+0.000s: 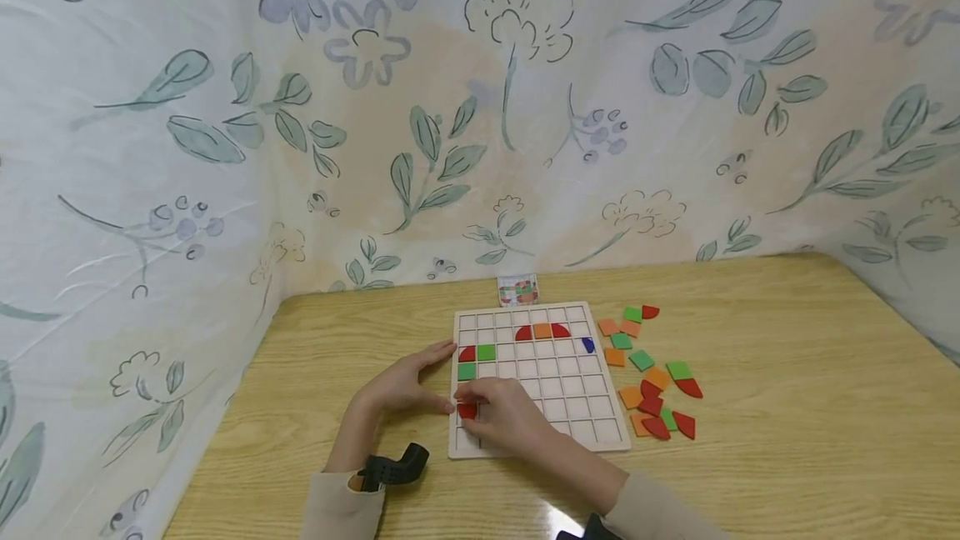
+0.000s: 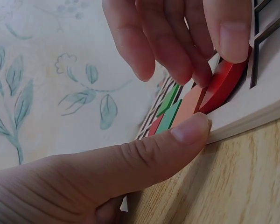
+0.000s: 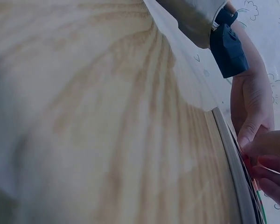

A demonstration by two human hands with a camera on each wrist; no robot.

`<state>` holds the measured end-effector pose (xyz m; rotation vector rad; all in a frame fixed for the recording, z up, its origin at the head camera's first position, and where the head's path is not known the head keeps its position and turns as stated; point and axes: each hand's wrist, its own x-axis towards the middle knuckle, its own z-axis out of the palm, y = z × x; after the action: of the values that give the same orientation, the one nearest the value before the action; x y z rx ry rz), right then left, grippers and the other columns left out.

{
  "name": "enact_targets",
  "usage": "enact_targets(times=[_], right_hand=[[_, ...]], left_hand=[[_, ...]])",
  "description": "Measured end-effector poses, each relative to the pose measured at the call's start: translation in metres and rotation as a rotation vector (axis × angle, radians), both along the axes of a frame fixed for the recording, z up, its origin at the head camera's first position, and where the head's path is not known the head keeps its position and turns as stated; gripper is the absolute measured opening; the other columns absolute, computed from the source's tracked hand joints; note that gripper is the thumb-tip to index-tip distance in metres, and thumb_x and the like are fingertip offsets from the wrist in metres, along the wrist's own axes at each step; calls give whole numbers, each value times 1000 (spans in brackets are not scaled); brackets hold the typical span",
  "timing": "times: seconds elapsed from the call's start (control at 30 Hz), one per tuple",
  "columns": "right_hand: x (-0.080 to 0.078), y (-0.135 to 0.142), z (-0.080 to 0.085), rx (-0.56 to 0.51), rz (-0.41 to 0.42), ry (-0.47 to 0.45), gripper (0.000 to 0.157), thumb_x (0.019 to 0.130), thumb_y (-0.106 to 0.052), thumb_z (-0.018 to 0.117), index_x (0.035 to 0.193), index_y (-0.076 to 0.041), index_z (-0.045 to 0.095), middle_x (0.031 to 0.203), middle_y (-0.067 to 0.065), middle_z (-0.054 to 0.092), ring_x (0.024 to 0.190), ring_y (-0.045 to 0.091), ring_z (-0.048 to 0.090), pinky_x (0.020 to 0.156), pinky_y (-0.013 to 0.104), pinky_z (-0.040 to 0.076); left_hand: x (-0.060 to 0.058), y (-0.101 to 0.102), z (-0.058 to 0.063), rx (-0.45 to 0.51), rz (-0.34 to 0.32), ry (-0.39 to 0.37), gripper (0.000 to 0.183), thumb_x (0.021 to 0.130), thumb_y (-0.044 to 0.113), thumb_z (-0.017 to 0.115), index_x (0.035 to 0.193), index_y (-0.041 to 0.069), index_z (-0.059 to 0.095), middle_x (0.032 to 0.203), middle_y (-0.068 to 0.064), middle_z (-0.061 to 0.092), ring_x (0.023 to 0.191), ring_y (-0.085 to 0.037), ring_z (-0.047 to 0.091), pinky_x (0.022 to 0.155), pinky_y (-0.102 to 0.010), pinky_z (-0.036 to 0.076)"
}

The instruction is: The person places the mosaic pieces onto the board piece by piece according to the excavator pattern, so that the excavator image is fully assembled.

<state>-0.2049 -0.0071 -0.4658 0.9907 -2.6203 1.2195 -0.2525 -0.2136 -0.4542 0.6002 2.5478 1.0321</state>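
A white gridded board (image 1: 558, 388) lies on the table. My right hand (image 1: 510, 419) reaches over its lower left part and pinches a red quarter-circle tile (image 1: 467, 412) at a left-column cell. In the left wrist view that red tile (image 2: 222, 86) sits tilted, with the right thumb on it, beside an orange tile (image 2: 191, 103). My left hand (image 1: 397, 386) rests along the board's left edge, its thumb straight near the red tile. Higher in that column are a teal-green tile (image 1: 467, 372) and another red tile (image 1: 467, 353), with a green tile (image 1: 486, 352) alongside.
Near the board's top, an orange tile (image 1: 542, 331) lies between two red quarter-circles. A small blue piece (image 1: 588, 345) lies at the right edge. Loose red, orange and green tiles (image 1: 651, 404) are scattered right of the board. A patterned card (image 1: 518, 290) stands behind it.
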Motion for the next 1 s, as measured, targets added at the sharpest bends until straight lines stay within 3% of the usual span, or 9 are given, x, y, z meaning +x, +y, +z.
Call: enact_targets(times=[0.17,0.43,0.73,1.0], right_hand=[[-1,2,1,-7,28,18,23,72,-1,73,95,-5,69,90,2,70,83,7,63,75,18,51],[-2,5,3,-5,43,-28,22,74,-2,73,95,-5,69,92,2,69,86,6,62,78,19,50],[2,18,4,-82,27,-120,21,79,-7,70,100,-6,69,96,1,70,91,12,64,81,24,51],[1,56,1,-168,-52,-259,21,81,-16,71,102,-10,69,100,1,69,94,16,63,81,25,52]], left_hand=[[-1,1,1,-6,-1,3,90,65,36,82,143,21,37,150,0,29,139,-25,21,110,-50,19],[-2,2,1,-5,2,7,91,65,36,82,143,21,37,150,0,30,139,-26,21,110,-51,19],[0,1,0,10,-2,-6,91,66,33,82,143,19,37,150,-1,29,139,-26,20,111,-50,19],[0,0,1,6,8,-13,92,66,34,82,144,20,35,151,-1,27,140,-28,18,110,-51,19]])
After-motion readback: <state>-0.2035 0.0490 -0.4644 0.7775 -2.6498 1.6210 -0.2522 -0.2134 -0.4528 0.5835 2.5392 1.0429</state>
